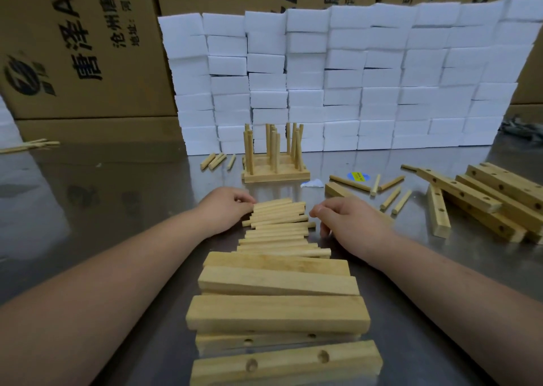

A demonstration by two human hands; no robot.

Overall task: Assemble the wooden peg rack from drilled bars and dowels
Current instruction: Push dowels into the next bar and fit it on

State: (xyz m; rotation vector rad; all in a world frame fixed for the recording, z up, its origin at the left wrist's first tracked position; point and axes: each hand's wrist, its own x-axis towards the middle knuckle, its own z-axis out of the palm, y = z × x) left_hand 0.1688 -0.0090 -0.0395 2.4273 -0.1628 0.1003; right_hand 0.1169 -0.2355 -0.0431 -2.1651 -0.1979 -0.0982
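Head view. A reflective metal table (pixel 117 180) is noted, backed by stacked white foam blocks (pixel 352 77) and printed cartons (pixel 73 47). One assembled peg rack (pixel 274 165) stands mid-table, before the blocks. At least five drilled bars (pixel 279 312) are stacked nearest. A row of dowels (pixel 279 227), uncounted, lies beyond them. The left hand (pixel 226 209) touches the row's left ends with curled fingers; a grip cannot be told. The right hand (pixel 349 221) is loosely curled just beside the other ends, holding nothing. Further bars (pixel 499 203) are piled at the right.
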